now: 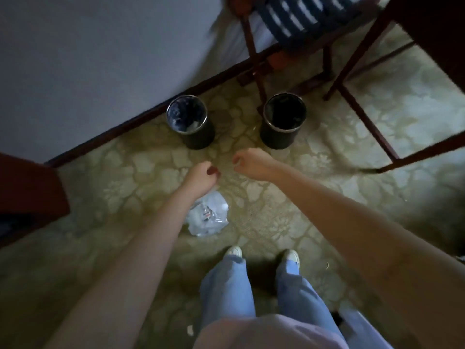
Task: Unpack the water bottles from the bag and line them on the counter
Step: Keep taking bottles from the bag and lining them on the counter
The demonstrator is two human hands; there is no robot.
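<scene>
A clear plastic bag [207, 216] lies crumpled on the patterned carpet just ahead of my feet, with pale shapes inside it that look like bottles. My left hand [201, 176] hangs above its far edge, fingers curled under, holding nothing I can see. Stretched out further right, my right hand [251, 162] also has curled fingers and nothing visible in them. Neither hand touches the bag. No counter is in view.
Two dark round bins stand ahead, a left bin [191, 124] near the wall and a right bin [281, 122] by a chair leg. A wooden chair [302, 34] and a table frame [377, 79] fill the upper right. Dark furniture [27, 190] juts in at left.
</scene>
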